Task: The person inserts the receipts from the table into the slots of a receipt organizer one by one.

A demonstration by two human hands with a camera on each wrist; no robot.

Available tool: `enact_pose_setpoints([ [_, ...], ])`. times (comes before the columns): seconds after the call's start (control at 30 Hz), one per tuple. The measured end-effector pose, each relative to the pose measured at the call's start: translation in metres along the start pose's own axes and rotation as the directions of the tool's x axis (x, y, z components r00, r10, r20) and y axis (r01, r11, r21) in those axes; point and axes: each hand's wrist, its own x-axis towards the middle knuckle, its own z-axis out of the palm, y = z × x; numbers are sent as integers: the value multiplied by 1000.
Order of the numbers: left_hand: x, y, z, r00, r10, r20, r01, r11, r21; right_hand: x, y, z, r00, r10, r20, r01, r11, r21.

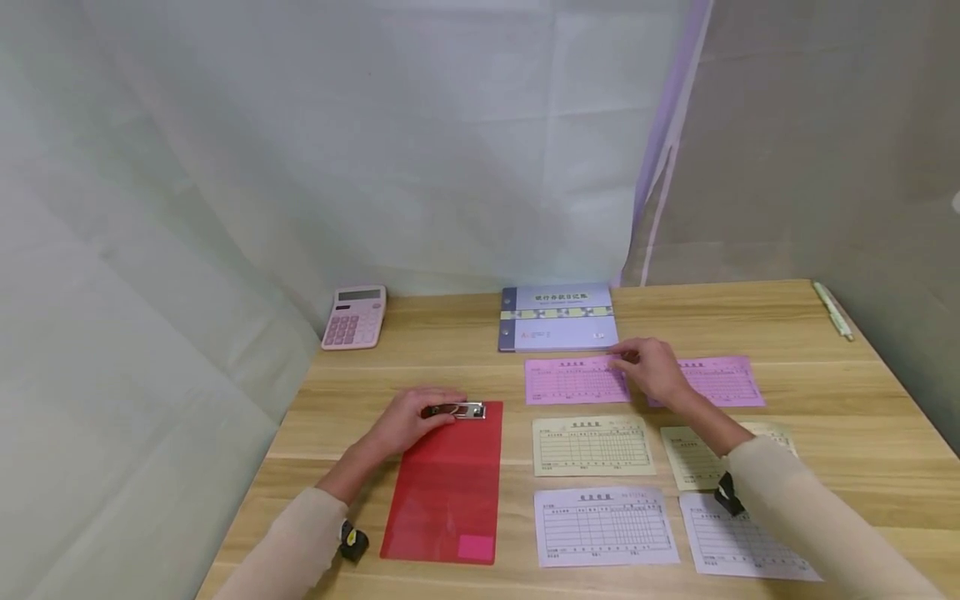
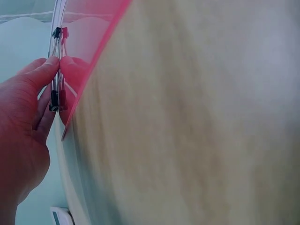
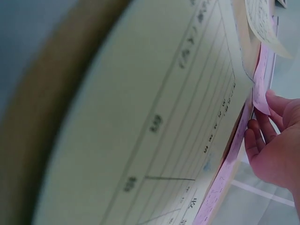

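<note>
A red translucent clipboard (image 1: 450, 492) lies on the left half of the table. My left hand (image 1: 412, 419) grips its metal clip (image 1: 471, 410) at the top edge; in the left wrist view the thumb presses on the clip (image 2: 56, 75). Farther right, my right hand (image 1: 654, 371) pinches the right end of a pink receipt slip (image 1: 573, 383) between thumb and fingers. That slip's end (image 3: 261, 96) looks raised in the right wrist view. A second pink slip (image 1: 720, 381) lies partly hidden under the right hand and wrist.
Two pale yellow slips (image 1: 592, 447) and two white slips (image 1: 606, 529) lie in rows nearer me, the right-hand ones partly behind my right sleeve. A blue account book (image 1: 562, 321) and a pink calculator (image 1: 355, 318) are along the back. A pen (image 1: 834, 312) lies back right.
</note>
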Motion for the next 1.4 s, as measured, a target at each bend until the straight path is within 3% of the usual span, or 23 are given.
enact_pose_setpoints([
  [0.27,-2,-1,1,1000,-30,1,30,1000,9,1,2,5,1000,-10,-17,10,1000,25],
  [0.6,-3,-1,2,1000,-12,-11,13,1000,7,5,-1,1,999,37,-17,-36,997,62],
  [1.0,-1,1,-1,1000,-20,23,18,996,85,7,4,-1,999,43,6,-43,998,37],
  [1.4,3,2,-1,999,34,31,-38,985,166,12,-3,-7,1000,17,-17,-15,994,112],
])
